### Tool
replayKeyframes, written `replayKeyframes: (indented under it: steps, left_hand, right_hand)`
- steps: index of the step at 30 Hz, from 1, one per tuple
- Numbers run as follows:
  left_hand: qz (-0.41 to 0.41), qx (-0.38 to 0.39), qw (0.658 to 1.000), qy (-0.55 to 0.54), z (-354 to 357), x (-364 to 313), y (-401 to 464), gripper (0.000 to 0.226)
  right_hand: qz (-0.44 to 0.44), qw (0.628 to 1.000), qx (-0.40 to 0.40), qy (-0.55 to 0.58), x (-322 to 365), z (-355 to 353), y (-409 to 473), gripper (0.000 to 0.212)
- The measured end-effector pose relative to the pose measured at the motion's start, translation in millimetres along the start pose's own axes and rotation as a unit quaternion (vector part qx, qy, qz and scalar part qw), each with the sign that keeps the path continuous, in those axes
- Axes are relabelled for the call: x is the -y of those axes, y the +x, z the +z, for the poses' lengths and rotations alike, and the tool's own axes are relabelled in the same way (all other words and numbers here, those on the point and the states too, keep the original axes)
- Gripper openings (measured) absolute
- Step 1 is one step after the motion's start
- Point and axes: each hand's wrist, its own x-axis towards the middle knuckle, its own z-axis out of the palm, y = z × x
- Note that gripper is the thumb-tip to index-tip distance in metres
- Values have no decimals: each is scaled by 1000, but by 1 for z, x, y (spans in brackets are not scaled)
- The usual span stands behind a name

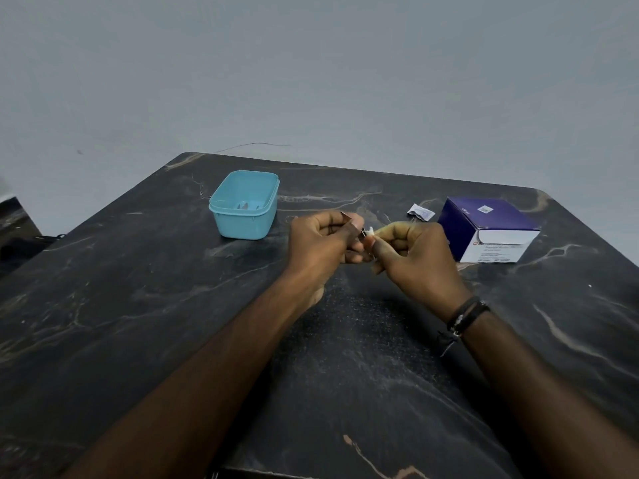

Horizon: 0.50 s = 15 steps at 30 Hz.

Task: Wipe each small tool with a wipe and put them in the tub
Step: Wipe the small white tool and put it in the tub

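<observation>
- Above the table's [138,305] middle, the left hand [320,245] grips a small metal tool [346,217]; the right hand [415,257] pinches a white wipe [370,231] against it.
- Best to rub along its whole length, turning it.
- The blue tub [244,204] waits far left, tools inside.

Dark marble table against a grey wall

The black table [138,305] with pale veins fills the lower frame; the grey wall [311,70] spans the top, with a thin dark line at centre and another dark surface [15,229] at left edge.
</observation>
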Motion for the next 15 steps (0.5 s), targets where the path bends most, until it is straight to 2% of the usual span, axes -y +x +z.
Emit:
replayKeyframes:
  steps: [5,12,15]
  left_hand:
    - [-33,-22,999,-20,-3,-3,1,16]
    - [-50,-28,998,-31,-6,-4,3,24]
    - [-49,-14,999,-20,-6,-3,1,24]
  right_hand:
    - [-59,996,-24,-69,-2,1,-1,8]
    - [-39,998,5,-56,-6,-3,2,10]
    - [-45,997,-7,-64,-7,-3,1,13]
